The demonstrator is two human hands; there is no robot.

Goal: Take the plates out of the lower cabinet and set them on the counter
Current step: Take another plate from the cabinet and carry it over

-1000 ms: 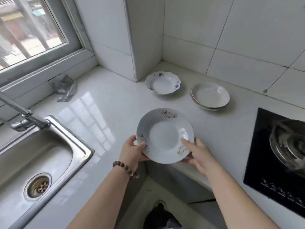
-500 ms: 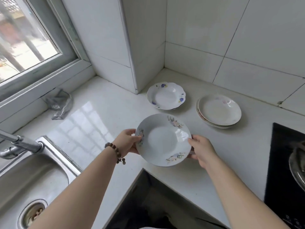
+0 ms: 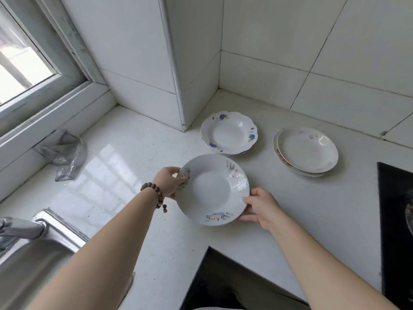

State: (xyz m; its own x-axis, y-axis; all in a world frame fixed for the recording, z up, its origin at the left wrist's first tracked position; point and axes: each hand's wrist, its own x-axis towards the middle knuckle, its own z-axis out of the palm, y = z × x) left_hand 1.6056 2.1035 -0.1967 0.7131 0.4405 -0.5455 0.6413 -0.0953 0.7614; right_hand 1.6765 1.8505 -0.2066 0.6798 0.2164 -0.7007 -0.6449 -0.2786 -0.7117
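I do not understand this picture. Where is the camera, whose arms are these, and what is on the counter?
The camera sits on a person's head and looks down, so the two bare arms are that person's own. No machine is here. The left hand, with a bead bracelet on its wrist, and the right hand hold one flowered plate by its rim, over the white counter. Behind it lie a blue-flowered plate and a stack of plates. A sink is at the left, a dark cooktop at the right.

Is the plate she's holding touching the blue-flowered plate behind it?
Apart. The head view shows a thin strip of bare counter between the held plate and the blue-flowered plate.
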